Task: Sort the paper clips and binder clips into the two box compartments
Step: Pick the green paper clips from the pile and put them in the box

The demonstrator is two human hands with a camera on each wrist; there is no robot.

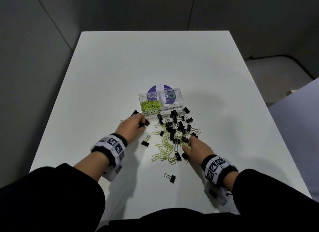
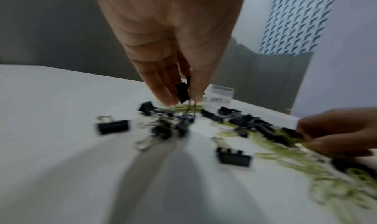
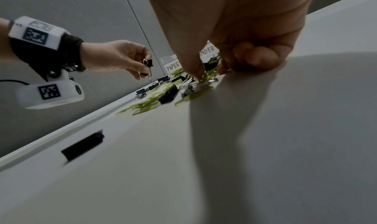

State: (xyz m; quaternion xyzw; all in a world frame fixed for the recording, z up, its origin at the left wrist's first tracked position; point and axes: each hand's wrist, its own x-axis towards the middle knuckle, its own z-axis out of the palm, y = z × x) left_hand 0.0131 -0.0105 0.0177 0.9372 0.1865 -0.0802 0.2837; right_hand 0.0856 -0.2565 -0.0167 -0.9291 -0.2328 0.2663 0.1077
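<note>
A clear two-compartment box (image 1: 181, 100) stands mid-table; its left part, labelled PAPER CLIPS, holds green paper clips (image 1: 150, 105), and its right part, labelled BINDER CLIPS, looks empty. A heap of black binder clips (image 1: 176, 126) and green paper clips (image 1: 164, 148) lies in front of it. My left hand (image 1: 133, 127) hovers left of the heap and pinches a black binder clip (image 2: 182, 92), also seen as the binder clip (image 3: 148, 63). My right hand (image 1: 195, 146) is down on the heap's right edge, fingertips (image 3: 199, 76) pinching green paper clips (image 3: 208, 73).
A purple round sticker (image 1: 161, 93) lies under the box. Single binder clips lie apart: one (image 1: 170, 177) near the front edge, one (image 1: 145, 142) by my left wrist. The white table (image 1: 155, 59) is bordered by grey walls.
</note>
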